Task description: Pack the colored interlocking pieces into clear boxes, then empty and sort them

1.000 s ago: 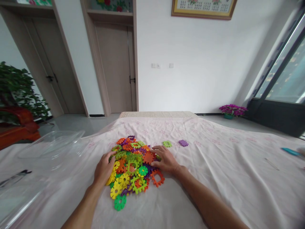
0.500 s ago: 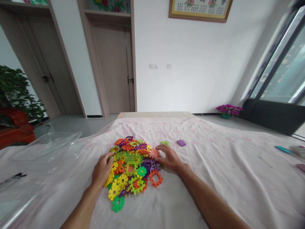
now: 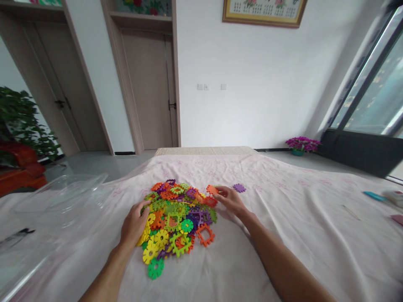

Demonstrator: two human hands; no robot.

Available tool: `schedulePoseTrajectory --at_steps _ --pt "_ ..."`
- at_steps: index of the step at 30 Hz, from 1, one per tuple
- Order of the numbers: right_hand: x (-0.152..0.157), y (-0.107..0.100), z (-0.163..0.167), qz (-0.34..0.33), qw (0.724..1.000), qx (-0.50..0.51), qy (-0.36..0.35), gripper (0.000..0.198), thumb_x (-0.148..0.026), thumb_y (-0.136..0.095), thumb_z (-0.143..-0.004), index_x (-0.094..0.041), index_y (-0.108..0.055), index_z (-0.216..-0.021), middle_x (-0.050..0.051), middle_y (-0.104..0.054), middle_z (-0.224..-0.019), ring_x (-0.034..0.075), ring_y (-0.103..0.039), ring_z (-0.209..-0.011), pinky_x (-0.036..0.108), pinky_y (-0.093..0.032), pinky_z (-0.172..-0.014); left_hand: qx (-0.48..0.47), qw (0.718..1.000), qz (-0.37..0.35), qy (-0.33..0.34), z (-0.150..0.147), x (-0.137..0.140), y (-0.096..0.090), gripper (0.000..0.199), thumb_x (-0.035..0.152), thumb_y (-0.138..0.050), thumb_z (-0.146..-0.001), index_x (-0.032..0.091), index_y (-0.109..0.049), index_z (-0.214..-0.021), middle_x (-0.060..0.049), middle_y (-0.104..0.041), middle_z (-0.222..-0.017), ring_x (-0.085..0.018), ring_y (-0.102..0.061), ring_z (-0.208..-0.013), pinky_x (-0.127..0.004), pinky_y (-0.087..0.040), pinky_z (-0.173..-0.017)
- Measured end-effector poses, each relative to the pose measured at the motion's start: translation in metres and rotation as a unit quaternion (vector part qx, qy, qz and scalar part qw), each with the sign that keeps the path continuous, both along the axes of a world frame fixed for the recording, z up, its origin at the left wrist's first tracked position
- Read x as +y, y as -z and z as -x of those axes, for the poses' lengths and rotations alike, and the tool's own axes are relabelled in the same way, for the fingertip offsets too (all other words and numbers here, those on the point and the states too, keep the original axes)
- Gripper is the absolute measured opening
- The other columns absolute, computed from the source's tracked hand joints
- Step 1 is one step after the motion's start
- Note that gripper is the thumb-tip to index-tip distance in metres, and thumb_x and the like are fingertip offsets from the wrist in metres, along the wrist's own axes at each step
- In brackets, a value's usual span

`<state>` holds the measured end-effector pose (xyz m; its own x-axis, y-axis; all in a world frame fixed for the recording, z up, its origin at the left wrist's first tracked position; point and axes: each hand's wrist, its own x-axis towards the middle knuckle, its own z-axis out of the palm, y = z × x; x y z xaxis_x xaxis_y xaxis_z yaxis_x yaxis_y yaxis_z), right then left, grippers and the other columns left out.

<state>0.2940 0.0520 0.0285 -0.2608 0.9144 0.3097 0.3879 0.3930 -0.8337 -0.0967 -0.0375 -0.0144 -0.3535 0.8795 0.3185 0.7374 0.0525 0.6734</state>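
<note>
A heap of plastic interlocking building pieces (image 3: 173,221) in orange, yellow, green and purple lies on the pink-white cloth (image 3: 220,268). Some pieces are notched discs, others toothed squares or frames. My right hand (image 3: 232,200) pinches an orange toothed building piece (image 3: 212,190) between thumb and fingers, just above the heap's far right edge. My left hand (image 3: 134,222) rests against the heap's left side, fingers loosely curved and apart from the thumb, with nothing visible held. Just beyond my right hand, a lone purple piece (image 3: 239,188) lies flat on the cloth.
Clear plastic containers (image 3: 63,197) stand at the left. Toward the right edge lie a blue object (image 3: 374,196), a thin pale stick (image 3: 351,212) and a white item (image 3: 394,198). Beyond the cloth are doors (image 3: 147,92) and a pot of magenta flowers (image 3: 302,144).
My right hand has lifted an orange piece off the heap and shifted slightly up and to the right, uncovering pieces at the right side. My left hand has stayed in place.
</note>
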Motion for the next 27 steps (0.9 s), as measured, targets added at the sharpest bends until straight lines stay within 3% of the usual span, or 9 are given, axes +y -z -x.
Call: schedulePoseTrajectory --at_steps 4,7,9,11,13,17,20,24,27 --pt "0.013 0.001 -0.014 -0.043 0.992 0.004 0.121 0.056 -0.060 -0.066 -0.077 -0.016 -0.070 -0.112 0.014 -0.073 -0.107 0.028 -0.069 -0.091 0.040 -0.055 -0.081 -0.002 1.000 0.002 0.001 -0.001 -0.001 -0.001 0.041 0.041 -0.041 -0.089 0.023 -0.063 -0.118 -0.007 -0.063 -0.128 -0.023 -0.057 -0.120 -0.034 -0.041 -0.106" --pt "0.024 -0.003 -0.047 -0.051 0.971 -0.031 0.231 0.058 -0.063 -0.060 -0.080 -0.017 -0.070 -0.114 0.014 -0.073 -0.105 0.029 -0.068 -0.094 0.040 -0.053 -0.082 0.001 1.000 0.001 0.001 -0.001 -0.001 -0.002 0.041 0.041 -0.041 -0.088 0.024 -0.063 -0.118 -0.007 -0.063 -0.127 -0.023 -0.057 -0.120 -0.034 -0.041 -0.106" --pt "0.028 -0.003 -0.076 -0.032 0.944 -0.091 0.315 0.064 -0.065 -0.058 -0.079 -0.016 -0.069 -0.118 0.014 -0.070 -0.110 0.029 -0.067 -0.095 0.040 -0.052 -0.081 0.003 1.000 0.001 -0.002 -0.001 -0.001 -0.002 0.041 0.042 -0.042 -0.088 0.024 -0.064 -0.117 -0.007 -0.063 -0.127 -0.024 -0.058 -0.120 -0.035 -0.041 -0.106" --pt "0.028 0.000 -0.105 -0.017 0.900 -0.154 0.407 0.065 -0.067 -0.057 -0.079 -0.018 -0.068 -0.121 0.016 -0.065 -0.118 0.032 -0.064 -0.102 0.041 -0.050 -0.084 0.004 1.000 -0.002 -0.005 -0.001 -0.001 -0.001 0.041 0.042 -0.043 -0.087 0.024 -0.065 -0.116 -0.007 -0.063 -0.127 -0.024 -0.058 -0.120 -0.035 -0.042 -0.105" --pt "0.026 0.005 -0.128 0.012 0.868 -0.200 0.455 0.064 -0.067 -0.055 -0.080 -0.022 -0.068 -0.122 0.017 -0.063 -0.118 0.034 -0.060 -0.108 0.044 -0.048 -0.086 0.005 1.000 -0.003 -0.001 0.000 0.000 -0.001 0.041 0.043 -0.042 -0.087 0.024 -0.065 -0.116 -0.007 -0.063 -0.127 -0.025 -0.058 -0.120 -0.037 -0.042 -0.105" --pt "0.021 0.015 -0.148 0.053 0.829 -0.259 0.492 0.065 -0.060 -0.058 -0.080 -0.020 -0.062 -0.131 0.019 -0.061 -0.120 0.036 -0.057 -0.111 0.045 -0.046 -0.090 0.004 1.000 0.002 0.001 0.001 0.000 0.000 0.042 0.044 -0.041 -0.087 0.025 -0.064 -0.117 -0.007 -0.062 -0.128 -0.025 -0.057 -0.121 -0.037 -0.042 -0.105" --pt "0.022 0.020 -0.147 0.029 0.810 -0.298 0.504 0.060 -0.048 -0.060 -0.081 -0.020 -0.060 -0.134 0.018 -0.059 -0.124 0.035 -0.054 -0.114 0.045 -0.044 -0.092 -0.001 1.000 0.002 0.003 0.001 0.000 0.001 0.042 0.045 -0.041 -0.087 0.025 -0.064 -0.116 -0.006 -0.062 -0.128 -0.024 -0.056 -0.122 -0.036 -0.041 -0.106" --pt "0.023 0.023 -0.142 -0.019 0.828 -0.336 0.448 0.040 -0.037 -0.053 -0.085 -0.029 -0.070 -0.121 0.011 -0.059 -0.130 0.033 -0.052 -0.117 0.045 -0.042 -0.093 -0.002 1.000 -0.001 0.003 0.001 -0.001 0.000 0.042 0.045 -0.041 -0.087 0.025 -0.064 -0.115 -0.006 -0.062 -0.128 -0.024 -0.056 -0.122 -0.036 -0.041 -0.107" --pt "0.022 0.026 -0.142 0.007 0.844 -0.344 0.412 0.037 -0.034 -0.047 -0.089 -0.030 -0.072 -0.116 0.011 -0.062 -0.130 0.033 -0.055 -0.114 0.048 -0.041 -0.093 0.000 1.000 0.002 0.001 0.000 -0.001 -0.001 0.041 0.045 -0.041 -0.087 0.025 -0.064 -0.115 -0.006 -0.062 -0.128 -0.024 -0.057 -0.121 -0.036 -0.041 -0.106"
